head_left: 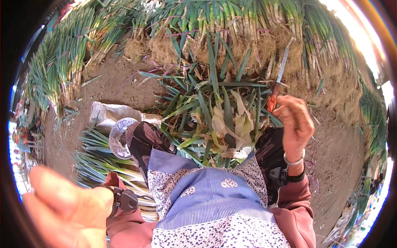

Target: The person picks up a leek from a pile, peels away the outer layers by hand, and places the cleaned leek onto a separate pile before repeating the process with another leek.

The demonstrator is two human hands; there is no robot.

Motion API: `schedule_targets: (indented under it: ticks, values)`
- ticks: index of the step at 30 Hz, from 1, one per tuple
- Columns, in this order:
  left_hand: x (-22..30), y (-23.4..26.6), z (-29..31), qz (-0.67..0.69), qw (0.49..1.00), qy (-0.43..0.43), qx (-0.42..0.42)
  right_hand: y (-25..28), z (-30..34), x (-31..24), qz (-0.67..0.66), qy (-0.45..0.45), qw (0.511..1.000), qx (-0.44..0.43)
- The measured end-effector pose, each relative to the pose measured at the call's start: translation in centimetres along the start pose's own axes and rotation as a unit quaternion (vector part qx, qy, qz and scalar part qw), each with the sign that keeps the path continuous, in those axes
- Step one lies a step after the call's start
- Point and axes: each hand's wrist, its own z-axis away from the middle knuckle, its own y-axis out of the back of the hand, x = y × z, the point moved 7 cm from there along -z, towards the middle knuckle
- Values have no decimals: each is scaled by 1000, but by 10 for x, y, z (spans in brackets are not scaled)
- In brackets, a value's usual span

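Note:
My left hand [68,206] is raised close at the lower left, large and blurred. Its fingers look apart, and nothing shows in them. At the right, above my knee, my right hand [294,124] has loosely bent fingers. Their tips overlap the edge of the orange-wrapped handle of a long knife [282,66]; no grip on it is visible. The narrow blade points up and away, over the roots of the bundled green onions [231,25]. Between my knees lies a heap of green leaves and pale, dry peelings [219,120].
More green onions [62,62] line the far left and right. By my left knee are a pale sack [111,112], a clear round plastic thing [118,138] and cleaned green onions [99,165]. Brown soil [120,87] surrounds the heap. A patterned apron [215,194] covers my lap.

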Motion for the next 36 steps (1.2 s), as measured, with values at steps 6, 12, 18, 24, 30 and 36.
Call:
schedule_targets:
  ticks: [6, 12, 18, 24, 30, 36]
  values:
    - [-87, -58, -38, -4, 997, -73, -22, -50, 37, 27, -43, -100, 988, -111]
    - [-90, -45, -62, 15, 998, -62, 20, -73, 33, 8, -61, -95, 977, -181]
    - [-84, -21, -67, 38, 983, -132, 121, -84, 46, 25, -67, -108, 969, -210]
    - [-88, -44, -83, 77, 991, -29, 108, -82, 56, 31, -61, -98, 972, -206]
    - [-29, -13, -69, 106, 988, -57, 94, -93, 55, 14, -56, -28, 974, -219]
    - [-24, -5, -59, 93, 984, -78, 127, -97, 59, 18, -37, -42, 964, -260]
